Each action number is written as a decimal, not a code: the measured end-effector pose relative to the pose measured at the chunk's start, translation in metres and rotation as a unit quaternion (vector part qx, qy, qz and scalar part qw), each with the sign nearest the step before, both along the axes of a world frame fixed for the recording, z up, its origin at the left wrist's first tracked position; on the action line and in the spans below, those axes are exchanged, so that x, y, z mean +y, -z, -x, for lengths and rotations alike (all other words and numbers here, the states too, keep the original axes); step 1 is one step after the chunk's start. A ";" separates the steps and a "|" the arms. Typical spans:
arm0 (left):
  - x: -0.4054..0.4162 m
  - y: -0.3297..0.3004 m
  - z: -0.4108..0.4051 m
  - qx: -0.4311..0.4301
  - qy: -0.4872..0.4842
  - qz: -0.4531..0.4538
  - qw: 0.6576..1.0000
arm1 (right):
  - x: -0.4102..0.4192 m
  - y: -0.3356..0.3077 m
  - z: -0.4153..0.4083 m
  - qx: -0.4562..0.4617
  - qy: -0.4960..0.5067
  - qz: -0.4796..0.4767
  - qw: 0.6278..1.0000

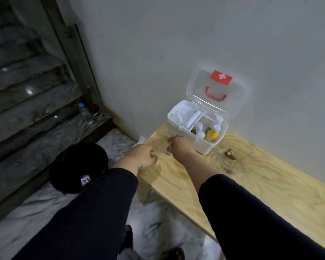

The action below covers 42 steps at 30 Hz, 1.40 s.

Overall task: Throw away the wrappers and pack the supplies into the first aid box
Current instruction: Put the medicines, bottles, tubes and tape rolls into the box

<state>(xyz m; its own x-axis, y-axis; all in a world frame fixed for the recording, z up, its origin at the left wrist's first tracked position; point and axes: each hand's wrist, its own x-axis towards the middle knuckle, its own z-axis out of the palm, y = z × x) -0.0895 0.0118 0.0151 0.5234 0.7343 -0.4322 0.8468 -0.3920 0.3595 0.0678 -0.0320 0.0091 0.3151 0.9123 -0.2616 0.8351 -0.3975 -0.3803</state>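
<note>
Head-camera view, looking down along both dark sleeves: the first aid box (pixel 196 136) stands open at the far left end of a wooden bench (pixel 251 177), its clear lid (pixel 217 91) tipped back against the wall. The right hand (pixel 179 147) is the nearer one, just beside the box's near-left wall, fingers curled down toward the wood; something small and pinkish shows at its fingertips (too blurred to name, perhaps a scrap of wrapper), so whether it is pinching anything cannot be told. The left hand (pixel 141 156) hovers at the bench's left edge, fingers loosely bent and holding nothing visible.

From the right hand the box lies to the far right, and its long axis runs from near right to far left, roughly along the bench and wall. Its open mouth faces up. Inside, a yellow bottle (pixel 212 135) stands upright in the near-right part, and white items fill the tray on the far left.

A black bin (pixel 79 167) sits on the marble floor to the left of the bench, nearest the left hand. No loose supplies show on the bench, so the packing looks close to finished.
</note>
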 end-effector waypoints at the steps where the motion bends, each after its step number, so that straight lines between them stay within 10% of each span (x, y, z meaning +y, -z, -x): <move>1: 0.003 0.001 0.004 0.001 0.001 0.000 1.000 | 0.004 0.004 0.002 0.002 -0.003 0.012 1.000; 12: 0.038 0.005 0.008 0.010 0.006 0.017 1.000 | 0.025 0.010 0.019 -0.021 -0.022 0.043 0.999; 22: 0.094 -0.035 -0.046 -0.059 0.048 -0.028 0.997 | 0.076 -0.079 -0.024 -0.032 0.083 -0.154 0.984; 42: 0.117 -0.009 -0.106 -0.218 0.091 0.090 0.968 | 0.115 -0.055 -0.094 -0.006 0.248 -0.116 0.962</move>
